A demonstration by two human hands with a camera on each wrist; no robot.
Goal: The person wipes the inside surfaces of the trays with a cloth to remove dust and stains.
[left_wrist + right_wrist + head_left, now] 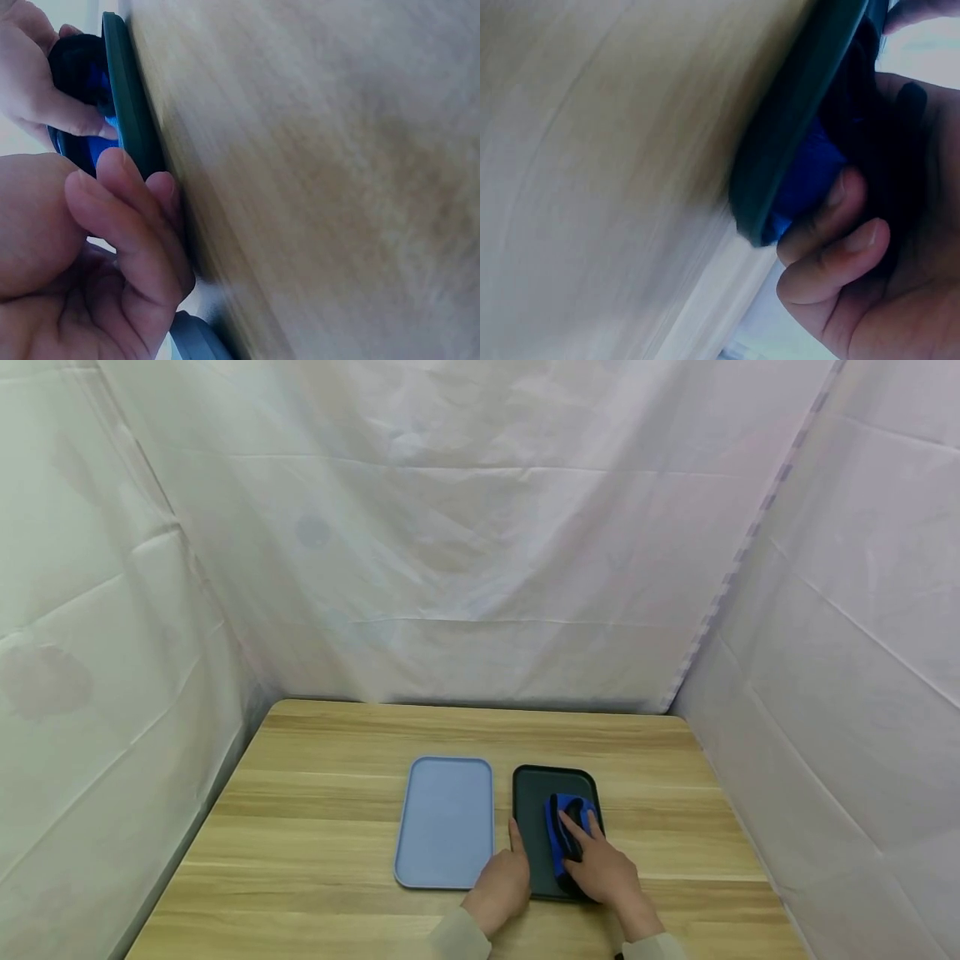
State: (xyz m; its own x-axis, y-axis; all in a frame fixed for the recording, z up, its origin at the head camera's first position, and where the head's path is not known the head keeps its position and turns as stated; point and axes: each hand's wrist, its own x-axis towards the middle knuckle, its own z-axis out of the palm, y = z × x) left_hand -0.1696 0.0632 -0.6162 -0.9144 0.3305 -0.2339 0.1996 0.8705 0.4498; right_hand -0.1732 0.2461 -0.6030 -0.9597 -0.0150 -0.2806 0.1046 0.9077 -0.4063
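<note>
Wood-grain table (322,827), white cloth backdrop (472,543): R hand (602,867) holds the blue-&-black item (556,847) on the dk green tray (534,810), grip closed abt it, toward tray's R side; L hand (504,881), index straight along the L rim, holds nothing visible. For good control, R pressure shd be even & L index a light brace, so tray doesn't skid.

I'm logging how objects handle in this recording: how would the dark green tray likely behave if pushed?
The dark green tray looks fairly stiff, given its even, raised rim. It would probably slide rather than tip, since it lies flat on the wood-grain table. The rim might help stop the blue-and-black item on it slipping off.
</note>
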